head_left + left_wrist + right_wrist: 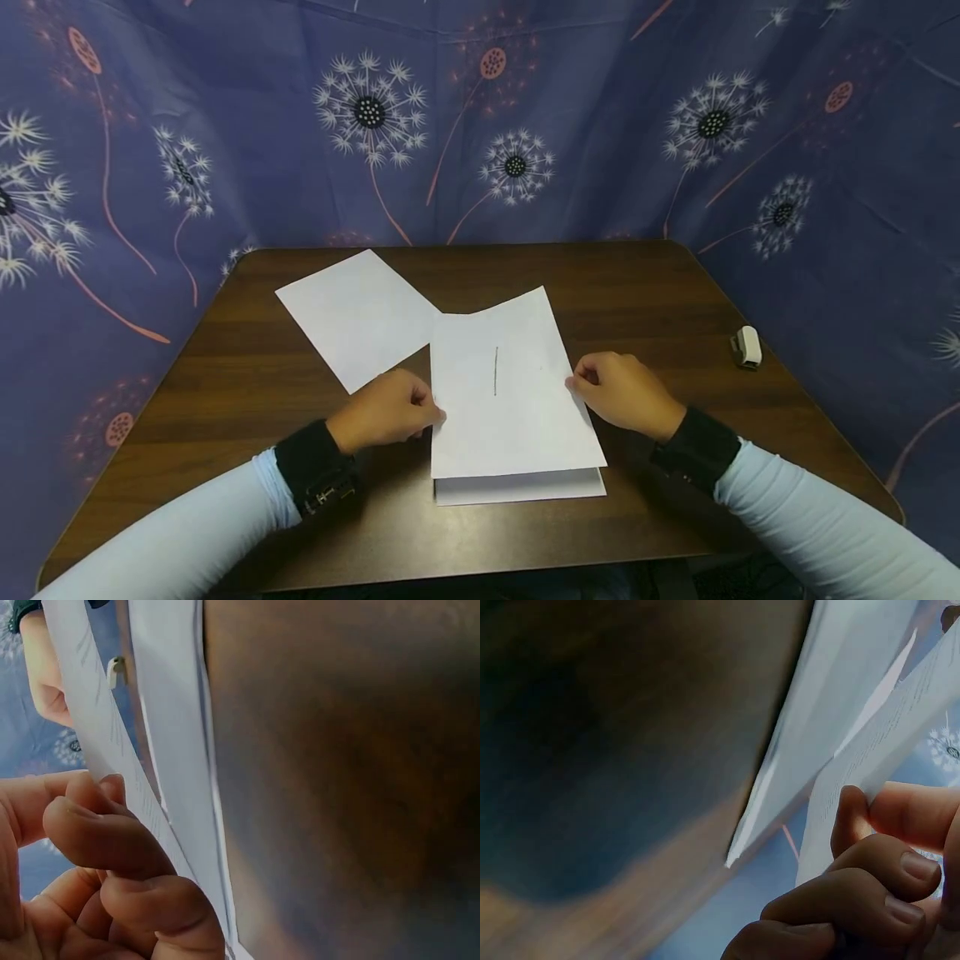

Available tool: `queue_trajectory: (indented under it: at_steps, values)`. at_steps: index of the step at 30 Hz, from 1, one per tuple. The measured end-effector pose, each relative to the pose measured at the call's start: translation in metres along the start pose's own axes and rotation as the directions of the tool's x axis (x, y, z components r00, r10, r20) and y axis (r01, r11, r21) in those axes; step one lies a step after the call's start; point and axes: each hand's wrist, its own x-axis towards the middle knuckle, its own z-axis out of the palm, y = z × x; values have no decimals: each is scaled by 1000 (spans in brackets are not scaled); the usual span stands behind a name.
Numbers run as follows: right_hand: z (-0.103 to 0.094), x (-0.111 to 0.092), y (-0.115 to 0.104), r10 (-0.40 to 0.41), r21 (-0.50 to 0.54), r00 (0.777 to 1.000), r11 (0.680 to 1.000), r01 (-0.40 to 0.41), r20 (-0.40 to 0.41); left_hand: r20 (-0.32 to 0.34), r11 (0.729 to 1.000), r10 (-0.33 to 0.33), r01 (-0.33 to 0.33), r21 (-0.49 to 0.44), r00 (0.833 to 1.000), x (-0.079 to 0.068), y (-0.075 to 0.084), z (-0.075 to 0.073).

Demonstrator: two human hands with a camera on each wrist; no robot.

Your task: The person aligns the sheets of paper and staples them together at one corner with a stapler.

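Both hands hold up a white paper sheet that bears one short dark vertical line. My left hand pinches its left edge between thumb and forefinger. At the opposite edge, my right hand pinches it the same way, other fingers curled in. The sheet is raised over more white paper on the table, whose front strip shows below it. Rows of faint print show on the underside of the held sheet in the left wrist view. From the right wrist, the lower paper looks like a thin stack.
Another white sheet lies askew at the back left of the brown wooden table. A small white and dark object, stapler-like, stands near the right edge. Behind hangs a blue cloth with dandelions.
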Motion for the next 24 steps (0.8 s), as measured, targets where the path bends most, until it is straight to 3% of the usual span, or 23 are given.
queue_trajectory:
  at_steps: [12, 24]
  values:
    - [13, -2, 2, 37, -20, 998, 999, -36, 45, 37, 996, -66, 64, 57, 997, 1, -3, 12]
    - [14, -4, 2, 77, -51, 993, 996, -73, 88, 71, 994, -79, 73, 85, 994, 1, -2, 15]
